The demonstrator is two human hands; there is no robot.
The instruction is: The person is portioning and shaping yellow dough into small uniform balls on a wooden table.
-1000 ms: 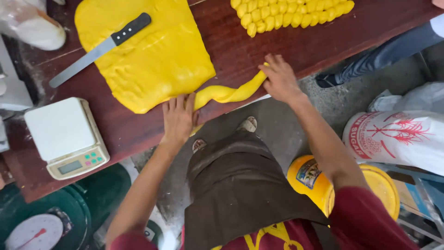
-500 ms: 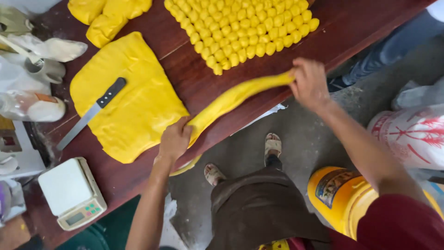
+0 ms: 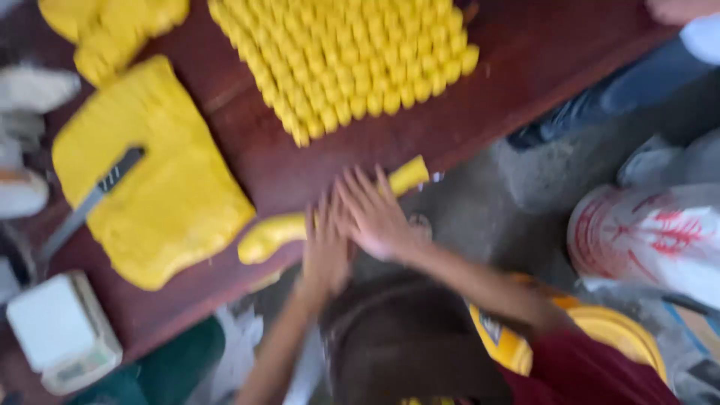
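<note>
Two hands lie flat on one yellow dough roll (image 3: 330, 217) at the near edge of the dark red surface (image 3: 525, 67). The left hand (image 3: 326, 251) and the right hand (image 3: 375, 214) sit side by side and partly overlap, palms down, fingers spread and straight, pinching nothing. Both forearms run back toward the camera. The hands cover the middle of the roll; only its two ends show, one to the left of the hands and one to the right.

Left of the roll lies one big flat slab of yellow dough (image 3: 161, 202), with one knife (image 3: 90, 202) resting on it, handle toward the far side. Left of the slab and nearer the camera stands one white scale (image 3: 64, 330).

Beyond the roll, a tight block of small yellow dough pieces (image 3: 352, 60) fills the surface in rows; they are too many and too blurred to count, and the block is cut off at the top edge. Far left of the roll, one lumpy heap of yellow dough (image 3: 112, 30) is also cut off at the top. The whole view is smeared by motion.
</note>
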